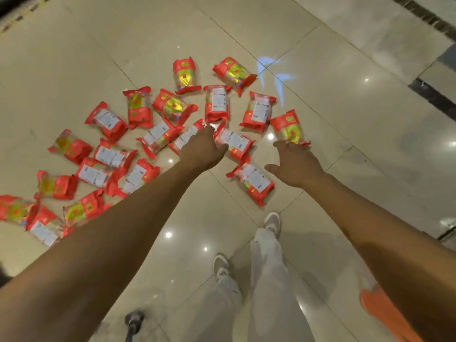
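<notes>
Both arms out over red packets (138,107) scattered on tiled floor (74,58): left hand (202,150) above middle packet (235,143), fingers foreshortened, can't tell; right hand (294,166) fingers spread, empty, near right-most packet (290,129).

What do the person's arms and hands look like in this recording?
The left hand and right hand are ungloved, with no ring or watch visible. The arms show no sleeves. Lower down are pale grey trousers and grey-white trainers.
</notes>
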`<action>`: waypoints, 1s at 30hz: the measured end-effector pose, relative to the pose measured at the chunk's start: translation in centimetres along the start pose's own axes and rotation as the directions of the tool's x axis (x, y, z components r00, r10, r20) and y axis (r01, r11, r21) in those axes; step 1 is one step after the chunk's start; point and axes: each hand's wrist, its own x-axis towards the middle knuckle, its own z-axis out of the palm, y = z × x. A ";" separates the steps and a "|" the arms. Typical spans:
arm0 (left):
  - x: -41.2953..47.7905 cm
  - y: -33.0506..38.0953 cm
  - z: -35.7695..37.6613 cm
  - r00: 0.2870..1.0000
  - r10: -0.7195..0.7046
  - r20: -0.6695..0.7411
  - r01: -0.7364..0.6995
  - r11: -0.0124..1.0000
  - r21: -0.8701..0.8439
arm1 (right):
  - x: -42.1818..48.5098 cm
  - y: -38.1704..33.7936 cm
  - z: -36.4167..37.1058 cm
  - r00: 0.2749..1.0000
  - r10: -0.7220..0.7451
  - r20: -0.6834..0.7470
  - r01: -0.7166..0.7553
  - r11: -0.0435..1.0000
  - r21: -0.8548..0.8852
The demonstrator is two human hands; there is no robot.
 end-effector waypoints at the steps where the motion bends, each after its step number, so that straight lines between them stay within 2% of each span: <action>1: 1.7 0.0 1.3 1.000 -0.012 0.006 0.012 1.000 -0.015 | 1.9 0.8 0.6 1.000 -0.001 0.009 0.001 1.000 0.005; 9: 15.2 -2.4 14.0 0.981 -0.191 0.030 0.193 0.959 -0.209 | 16.3 6.0 10.8 0.995 0.043 0.090 -0.057 0.986 0.156; 15: 24.9 -7.5 25.9 0.964 -0.257 0.071 0.266 0.911 -0.315 | 25.8 9.1 22.4 0.979 0.056 0.199 -0.089 0.983 0.163; 20: 32.5 -13.0 35.2 0.881 -0.430 0.197 0.471 0.760 -0.448 | 34.0 10.7 32.2 0.962 0.066 0.265 -0.119 0.975 0.189; 26: 39.8 -17.7 42.6 0.792 -0.521 0.318 0.602 0.579 -0.550 | 42.5 12.4 40.4 0.944 0.074 0.323 -0.150 0.965 0.217; 30: 44.1 -19.2 45.7 0.725 -0.563 0.396 0.655 0.389 -0.647 | 47.1 13.9 44.4 0.888 0.081 0.453 -0.205 0.951 0.232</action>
